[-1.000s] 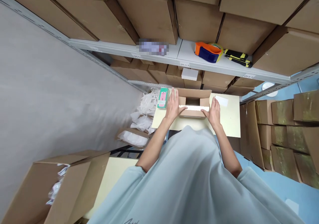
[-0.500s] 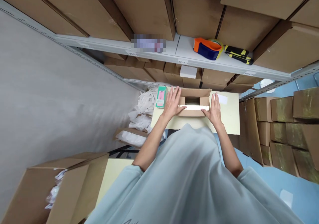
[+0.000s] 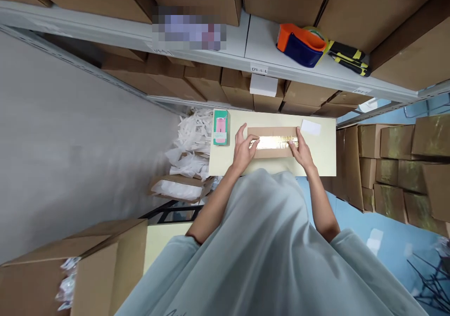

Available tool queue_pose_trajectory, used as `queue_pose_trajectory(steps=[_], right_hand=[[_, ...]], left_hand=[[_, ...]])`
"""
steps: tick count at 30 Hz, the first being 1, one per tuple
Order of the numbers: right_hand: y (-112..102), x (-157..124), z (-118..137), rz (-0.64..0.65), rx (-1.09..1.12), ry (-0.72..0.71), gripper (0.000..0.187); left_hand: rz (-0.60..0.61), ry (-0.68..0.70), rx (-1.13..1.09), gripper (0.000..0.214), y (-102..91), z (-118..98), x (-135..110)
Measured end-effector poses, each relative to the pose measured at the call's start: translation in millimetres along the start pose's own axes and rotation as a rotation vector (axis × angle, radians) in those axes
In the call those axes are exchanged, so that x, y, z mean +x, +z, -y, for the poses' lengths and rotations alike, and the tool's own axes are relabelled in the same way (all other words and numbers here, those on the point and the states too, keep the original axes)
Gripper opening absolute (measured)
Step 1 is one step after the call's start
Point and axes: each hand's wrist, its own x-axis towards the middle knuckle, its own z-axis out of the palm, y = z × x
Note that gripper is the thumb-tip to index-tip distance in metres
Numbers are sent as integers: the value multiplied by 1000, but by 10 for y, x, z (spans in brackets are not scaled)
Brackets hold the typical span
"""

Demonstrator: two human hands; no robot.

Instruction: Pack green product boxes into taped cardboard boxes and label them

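Note:
A small cardboard box (image 3: 272, 154) lies on the pale yellow table in front of me, its upper face closed. A strip of shiny clear tape (image 3: 274, 142) runs lengthwise along that face. At the box's left end is my left hand (image 3: 243, 149), its thumb and index finger bent together over the end of the tape. My right hand (image 3: 301, 150) grips the right end, thumb on top and fingers along the side. Left of the box stands a green carton with a pink picture (image 3: 221, 127), apart from my hand.
White paper (image 3: 311, 127) lies at the table's right. On the shelf (image 3: 262, 34) above are an orange and blue tape dispenser (image 3: 302, 45) and black-and-yellow cutters (image 3: 349, 58). Stacked cartons (image 3: 397, 147) stand right; shredded white packing (image 3: 193, 133) lies left. A large open carton (image 3: 94, 274) is at lower left.
The box's open inside showed before; now a closed face with the tape strip across its middle is up. My left fingers have bent in over the tape. The view has shifted.

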Motion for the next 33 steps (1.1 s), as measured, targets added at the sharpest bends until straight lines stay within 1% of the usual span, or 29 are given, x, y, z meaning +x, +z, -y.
queue_pose_trajectory(steps=[2, 4, 7, 10, 12, 14, 18, 20, 22, 24, 28, 31, 33], right_hand=[[27, 42, 89, -29, -23, 85, 81], [42, 99, 159, -61, -45, 154, 77], [46, 174, 223, -104, -60, 207, 77], [57, 164, 277, -142, -62, 213, 80], [87, 73, 328, -158, -63, 233, 82], [141, -83, 387, -168, -61, 282, 83], [266, -420, 467, -195, -82, 365, 84], [293, -484, 467, -199, -93, 371, 84], [282, -438, 439, -191, -92, 356, 84], [243, -307, 394, -180, -96, 315, 83], [154, -16, 290, -150, -89, 204, 81], [127, 85, 211, -122, -47, 181, 79], [126, 124, 159, -105, -47, 170, 77]], left_hand=[[-12, -109, -118, 49, 106, 38, 25], [-10, -175, -227, 63, 200, 61, 61], [12, -200, -330, 78, 271, 71, 108], [39, -241, -412, 87, 261, 73, 107], [57, -289, -463, 91, 233, 89, 72], [93, -311, -498, 94, 201, 121, 18], [195, -254, -538, 95, 163, 212, -65], [218, -234, -542, 95, 165, 250, -57], [227, -232, -540, 94, 174, 274, -18], [219, -239, -537, 94, 182, 277, 35], [144, -256, -515, 99, 190, 231, 92], [99, -256, -480, 99, 210, 210, 88], [82, -251, -463, 100, 236, 236, 101]])
